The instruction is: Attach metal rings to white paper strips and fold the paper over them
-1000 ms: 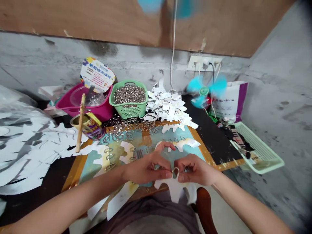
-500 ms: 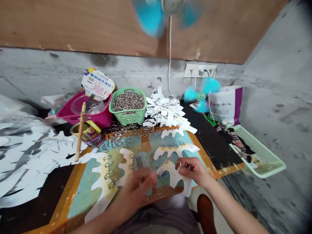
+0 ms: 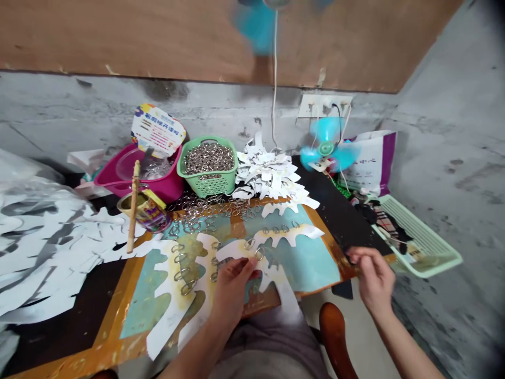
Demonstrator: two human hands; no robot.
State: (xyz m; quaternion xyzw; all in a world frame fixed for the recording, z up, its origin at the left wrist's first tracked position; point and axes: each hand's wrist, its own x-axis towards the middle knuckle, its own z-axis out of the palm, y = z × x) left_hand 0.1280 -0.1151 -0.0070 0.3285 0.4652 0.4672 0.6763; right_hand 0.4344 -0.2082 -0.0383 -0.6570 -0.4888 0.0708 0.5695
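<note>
Green plastic basket [image 3: 208, 182] brims with metal split rings [image 3: 210, 158], beside a magenta tub [image 3: 138, 176] holding a clear plastic bag. Left hand [image 3: 232, 289] pinches a white paper cutout [image 3: 232, 251] threaded with rings. Right hand [image 3: 373, 276], loosely curled and empty, has moved away from the cutout to the counter [image 3: 343, 221] edge, near a pale green tray [image 3: 418, 237].

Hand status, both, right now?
Left hand: closed, pinching a white paper cutout.
Right hand: fingers curled, can't tell if it's holding anything.
</note>
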